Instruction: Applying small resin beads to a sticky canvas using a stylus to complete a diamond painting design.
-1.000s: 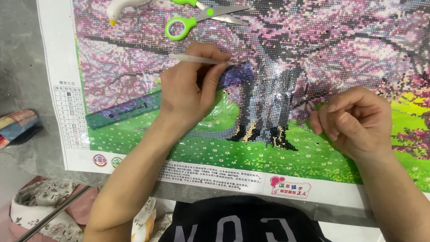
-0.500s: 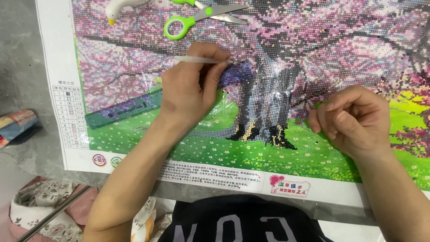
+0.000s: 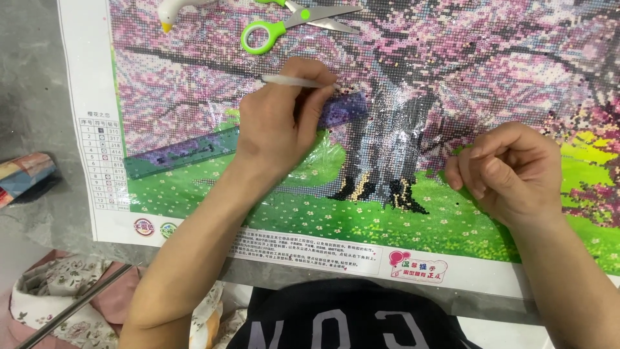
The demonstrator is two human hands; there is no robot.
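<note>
Pen (image 3: 294,81) tip hidden behind left hand's (image 3: 278,126) fingers.

The left hand (image 3: 278,126) pinches a white drill pen (image 3: 297,81) over the diamond painting canvas (image 3: 452,77), beside a green ruler (image 3: 184,154). The right hand (image 3: 510,171) rests curled on the canvas.

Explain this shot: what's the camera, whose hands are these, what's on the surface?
One head-worn camera looks down at a person's own two bare hands; no machine. On the surface lies a diamond-painting canvas of pink blossom trees over green grass. The left hand pinches a white pen-like stick with its tip at the canvas, over a clear ruler. The right hand is curled loosely, resting on the canvas; whether it holds anything is hidden. Green-handled scissors and a white duck-shaped item lie at the top.
</note>
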